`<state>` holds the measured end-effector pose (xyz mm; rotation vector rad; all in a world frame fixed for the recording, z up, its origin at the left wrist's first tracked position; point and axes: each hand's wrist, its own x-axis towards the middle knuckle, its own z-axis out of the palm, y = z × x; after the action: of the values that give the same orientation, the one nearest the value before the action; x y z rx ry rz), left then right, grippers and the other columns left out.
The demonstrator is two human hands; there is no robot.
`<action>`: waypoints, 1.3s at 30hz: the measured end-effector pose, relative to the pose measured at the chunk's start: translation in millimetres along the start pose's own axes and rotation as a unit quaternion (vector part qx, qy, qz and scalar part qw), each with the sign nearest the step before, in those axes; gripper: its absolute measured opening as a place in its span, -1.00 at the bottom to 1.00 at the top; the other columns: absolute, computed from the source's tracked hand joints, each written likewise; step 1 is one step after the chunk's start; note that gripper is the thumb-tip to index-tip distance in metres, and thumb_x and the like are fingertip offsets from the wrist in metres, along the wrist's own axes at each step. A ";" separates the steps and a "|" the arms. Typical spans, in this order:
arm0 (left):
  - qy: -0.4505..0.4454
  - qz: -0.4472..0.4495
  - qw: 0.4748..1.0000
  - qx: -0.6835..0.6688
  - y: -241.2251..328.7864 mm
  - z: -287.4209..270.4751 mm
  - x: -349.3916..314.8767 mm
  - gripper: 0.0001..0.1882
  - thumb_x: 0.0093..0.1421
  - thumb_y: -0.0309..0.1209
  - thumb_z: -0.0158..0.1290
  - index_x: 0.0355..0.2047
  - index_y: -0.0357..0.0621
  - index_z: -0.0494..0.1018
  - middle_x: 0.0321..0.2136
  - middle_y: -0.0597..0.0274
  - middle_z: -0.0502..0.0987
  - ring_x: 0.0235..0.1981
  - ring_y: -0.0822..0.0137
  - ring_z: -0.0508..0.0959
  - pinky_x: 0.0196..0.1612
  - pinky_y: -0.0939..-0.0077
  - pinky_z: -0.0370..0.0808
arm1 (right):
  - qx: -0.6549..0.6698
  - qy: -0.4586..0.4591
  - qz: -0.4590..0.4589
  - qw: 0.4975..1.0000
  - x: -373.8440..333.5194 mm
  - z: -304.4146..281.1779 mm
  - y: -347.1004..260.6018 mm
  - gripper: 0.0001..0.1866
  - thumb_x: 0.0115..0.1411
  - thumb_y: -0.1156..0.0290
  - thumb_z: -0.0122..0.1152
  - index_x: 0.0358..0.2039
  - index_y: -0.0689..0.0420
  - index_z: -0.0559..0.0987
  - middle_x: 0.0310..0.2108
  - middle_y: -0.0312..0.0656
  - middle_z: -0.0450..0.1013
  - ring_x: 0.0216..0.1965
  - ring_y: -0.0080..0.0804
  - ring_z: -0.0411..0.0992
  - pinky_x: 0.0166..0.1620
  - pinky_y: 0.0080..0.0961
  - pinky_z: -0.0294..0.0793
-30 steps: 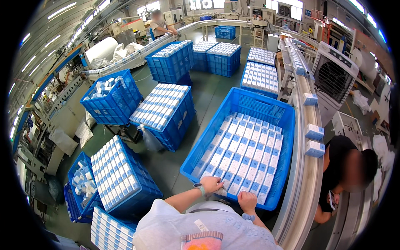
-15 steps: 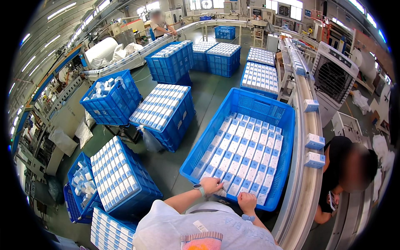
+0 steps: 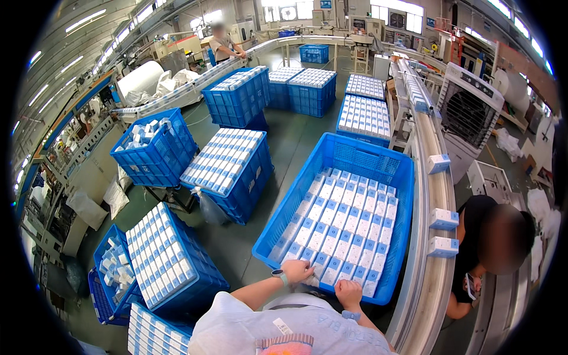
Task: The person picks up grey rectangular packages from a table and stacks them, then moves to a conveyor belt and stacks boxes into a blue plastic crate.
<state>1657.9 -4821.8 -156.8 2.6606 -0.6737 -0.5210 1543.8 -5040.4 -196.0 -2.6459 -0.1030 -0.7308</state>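
Note:
In front of me a large blue plastic crate (image 3: 367, 155) stands tilted in view, filled with close rows of white-and-blue boxes (image 3: 340, 220). My left hand (image 3: 297, 271), with a watch on its wrist, lies at the crate's near side by the front boxes. Its fingers are bent and pressed together; what they pinch is hidden. My right hand (image 3: 348, 290) is curled in a fist over the near rim, right of the left hand, with a blue band at its wrist.
Along the right runs a conveyor (image 3: 436, 198) carrying several boxes (image 3: 444, 219). A person in black (image 3: 473, 236) holds a phone beyond it. More loaded crates (image 3: 236, 195) stand at left and behind. An air cooler (image 3: 470, 109) is far right; another person (image 3: 225, 47) works far off.
The boxes on the conveyor have slid toward me. My view has shifted slightly, so the scene sits lower. Both hands stay at the crate's near side; the left fingers have shifted a little.

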 end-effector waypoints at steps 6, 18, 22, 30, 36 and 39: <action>-0.005 -0.002 1.000 -0.001 0.1 -1.0 0.7 -0.52 0.22 0.05 -0.15 -0.36 -0.06 0.55 -0.44 0.01 0.60 -0.37 0.00 0.59 -0.29 0.14 0.48 | -0.013 0.009 -0.017 1.000 -0.9 1.6 1.5 -0.79 -0.03 0.40 0.19 -0.73 0.05 0.42 -0.73 -0.20 0.37 -0.64 -0.25 0.39 -0.50 -0.31 0.35; 0.010 0.005 1.000 -0.007 -3.7 3.5 0.1 -0.54 0.22 0.05 -0.15 -0.37 -0.05 0.55 -0.45 0.03 0.60 -0.39 0.01 0.59 -0.30 0.12 0.49 | -0.004 0.002 -0.017 1.000 -0.7 -1.0 -0.7 -0.79 -0.02 0.40 0.18 -0.73 0.07 0.42 -0.73 -0.19 0.38 -0.63 -0.22 0.40 -0.50 -0.30 0.36; 0.013 0.002 1.000 -0.005 -3.7 6.3 1.2 -0.54 0.22 0.04 -0.15 -0.37 -0.04 0.55 -0.45 0.04 0.60 -0.38 0.02 0.59 -0.30 0.13 0.49 | 0.010 0.004 -0.010 1.000 -3.4 2.2 1.0 -0.79 -0.02 0.42 0.18 -0.74 0.08 0.43 -0.72 -0.15 0.39 -0.64 -0.17 0.39 -0.50 -0.24 0.34; -0.009 -0.031 0.999 0.000 -1.8 3.9 0.4 -0.55 0.20 0.04 -0.14 -0.32 -0.02 0.56 -0.41 0.04 0.61 -0.36 0.04 0.60 -0.28 0.13 0.50 | 0.003 -0.009 -0.017 1.000 -4.7 3.3 1.7 -0.79 -0.03 0.39 0.18 -0.73 0.08 0.41 -0.72 -0.17 0.39 -0.63 -0.19 0.40 -0.49 -0.27 0.36; 0.015 -0.098 0.993 -0.063 -3.5 9.8 20.0 -0.62 0.19 -0.07 -0.14 -0.31 -0.03 0.56 -0.37 0.02 0.60 -0.29 -0.02 0.59 -0.21 0.08 0.49 | 0.006 0.009 -0.022 1.000 -3.1 -1.3 1.5 -0.80 -0.05 0.39 0.19 -0.73 0.06 0.42 -0.73 -0.20 0.38 -0.63 -0.21 0.40 -0.49 -0.30 0.37; 0.053 -0.117 0.991 -0.045 3.2 9.7 20.9 -0.64 0.17 -0.12 -0.14 -0.31 -0.05 0.55 -0.35 0.00 0.60 -0.26 -0.04 0.58 -0.19 0.06 0.48 | 0.007 0.011 -0.017 1.000 -7.5 -1.3 5.7 -0.82 -0.05 0.38 0.20 -0.73 0.04 0.44 -0.72 -0.23 0.40 -0.62 -0.25 0.42 -0.48 -0.32 0.39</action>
<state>1669.7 -4837.3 -169.5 2.6737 -0.2999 -0.4547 1537.7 -5046.0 -200.9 -2.6277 -0.1465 -0.7658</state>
